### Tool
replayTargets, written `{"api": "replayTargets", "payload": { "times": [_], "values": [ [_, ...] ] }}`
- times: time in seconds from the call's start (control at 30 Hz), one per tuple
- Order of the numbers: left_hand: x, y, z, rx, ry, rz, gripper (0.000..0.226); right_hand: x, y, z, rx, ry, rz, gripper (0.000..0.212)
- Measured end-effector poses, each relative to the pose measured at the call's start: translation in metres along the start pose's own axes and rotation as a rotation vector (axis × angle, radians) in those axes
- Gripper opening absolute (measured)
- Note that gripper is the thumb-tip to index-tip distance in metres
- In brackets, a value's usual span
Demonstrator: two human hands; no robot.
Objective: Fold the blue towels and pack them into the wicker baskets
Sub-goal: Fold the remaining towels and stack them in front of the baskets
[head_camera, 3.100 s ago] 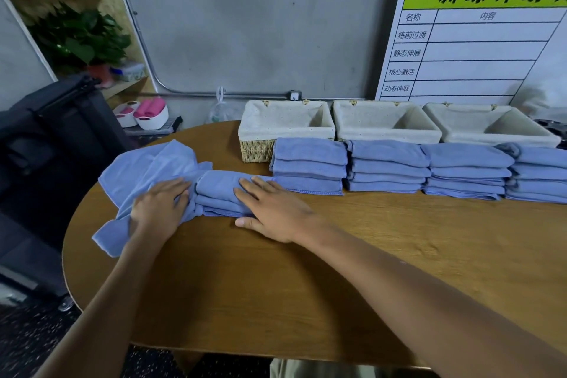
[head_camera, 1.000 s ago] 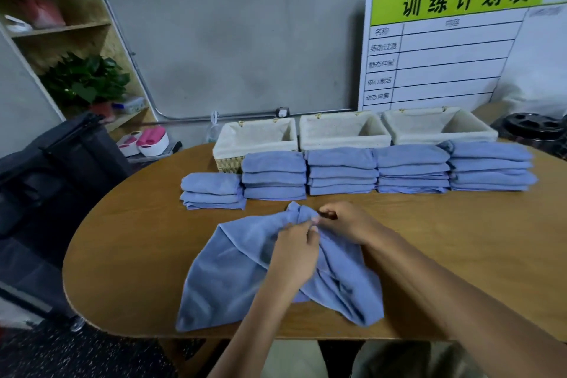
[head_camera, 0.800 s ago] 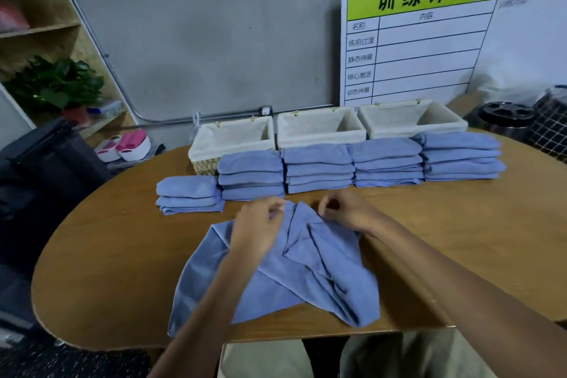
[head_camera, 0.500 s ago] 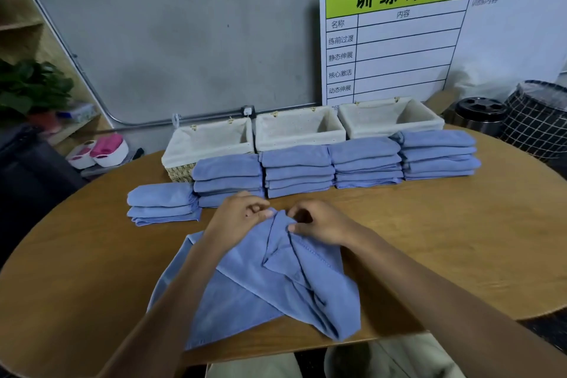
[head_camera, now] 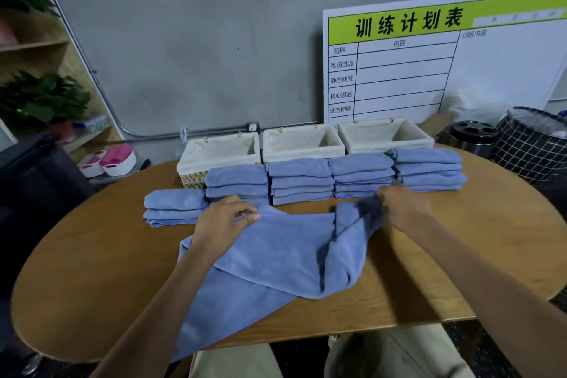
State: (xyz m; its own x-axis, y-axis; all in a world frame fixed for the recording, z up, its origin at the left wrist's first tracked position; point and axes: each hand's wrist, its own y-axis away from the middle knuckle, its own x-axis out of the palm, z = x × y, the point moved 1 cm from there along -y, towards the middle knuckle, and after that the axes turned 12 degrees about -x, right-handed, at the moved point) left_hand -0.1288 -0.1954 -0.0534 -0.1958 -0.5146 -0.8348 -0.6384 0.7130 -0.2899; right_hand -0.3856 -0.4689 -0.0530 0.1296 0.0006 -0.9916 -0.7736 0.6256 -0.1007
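Observation:
An unfolded blue towel (head_camera: 276, 258) lies rumpled on the wooden table (head_camera: 92, 285), one corner hanging over the near edge. My left hand (head_camera: 224, 221) pinches its far edge on the left. My right hand (head_camera: 402, 209) grips a bunched corner on the right, blurred by motion. Behind it stand several stacks of folded blue towels (head_camera: 302, 181), with a shorter stack (head_camera: 173, 207) at the left. Three cloth-lined wicker baskets (head_camera: 302, 144) stand in a row along the table's far edge, nothing showing inside them.
A white and green chart board (head_camera: 429, 61) leans on the grey wall. A checked hamper (head_camera: 534, 144) and a dark round bin (head_camera: 472, 135) stand at the right. A shelf with plants (head_camera: 43, 98) and a black chair (head_camera: 33, 181) are on the left.
My hands, which were close together at the towel's middle, have pulled apart along its far edge and spread it wider. Earlier I left a folded towel on the leftmost stack.

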Motion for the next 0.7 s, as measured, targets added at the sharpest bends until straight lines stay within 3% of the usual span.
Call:
{"api": "replayTargets", "payload": {
  "times": [0.07, 0.13, 0.27, 0.4, 0.5, 0.6, 0.7],
  "values": [
    [-0.002, 0.001, -0.004, 0.020, -0.061, -0.044, 0.014, -0.008, 0.007, 0.015, -0.063, -0.031, -0.086, 0.016],
    [-0.004, 0.001, -0.013, 0.065, -0.104, -0.078, 0.016, -0.013, 0.012, 0.054, -0.273, -0.214, -0.160, 0.030],
    [-0.019, 0.002, -0.041, 0.141, -0.072, -0.102, 0.022, -0.008, 0.010, 0.132, -0.626, -0.421, -0.067, 0.046],
    [-0.055, 0.001, -0.055, 0.189, -0.008, -0.168, 0.033, -0.015, 0.004, 0.145, -0.595, -0.764, -0.078, 0.041],
    [-0.079, -0.009, -0.050, 0.129, 0.171, -0.027, 0.029, -0.044, 0.002, 0.129, -0.558, -0.879, -0.010, 0.044],
    [-0.086, -0.015, -0.050, 0.098, 0.220, 0.211, 0.037, -0.074, -0.001, 0.107, -0.590, -0.801, -0.009, 0.043],
    [-0.093, -0.022, -0.049, 0.113, 0.151, 0.262, 0.033, -0.087, -0.005, 0.088, -0.599, -0.617, -0.085, 0.041]
  ]
}}
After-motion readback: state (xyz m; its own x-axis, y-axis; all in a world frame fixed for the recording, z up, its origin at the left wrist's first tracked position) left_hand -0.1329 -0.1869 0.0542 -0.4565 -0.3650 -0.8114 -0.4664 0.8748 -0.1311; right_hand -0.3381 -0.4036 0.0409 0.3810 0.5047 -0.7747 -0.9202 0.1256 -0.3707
